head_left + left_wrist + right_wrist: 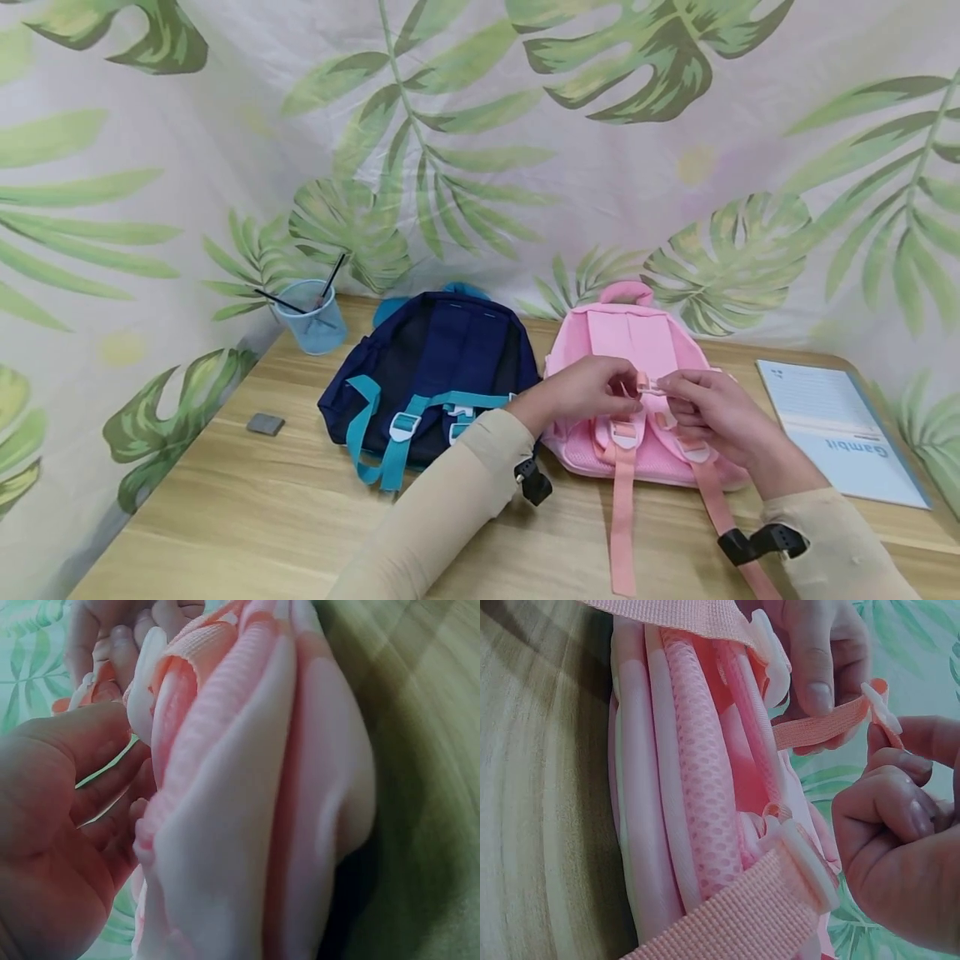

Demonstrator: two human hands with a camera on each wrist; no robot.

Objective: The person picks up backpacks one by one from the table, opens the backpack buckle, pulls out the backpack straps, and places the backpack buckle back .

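A pink backpack (628, 333) lies on the table with its shoulder straps facing up. Over its middle, both hands hold a thin peach chest strap (821, 729). My left hand (600, 385) pinches the webbing between thumb and fingers. Close beside it, my right hand (716, 410) pinches a small white plastic buckle (883, 711) with the strap looped through it, its other fingers curled in. Below the hands, white adjusters (624, 433) sit on the shoulder straps, and long peach strap ends (623, 525) hang down toward the table's front.
To the left lies a dark blue backpack (465, 346) with teal straps. Further left are a blue mesh pen cup (318, 332) and a small grey block (266, 424). A light blue notebook (832, 417) is at the right. Leaf-patterned cloth (465, 167) hangs behind the wooden table (225, 500).
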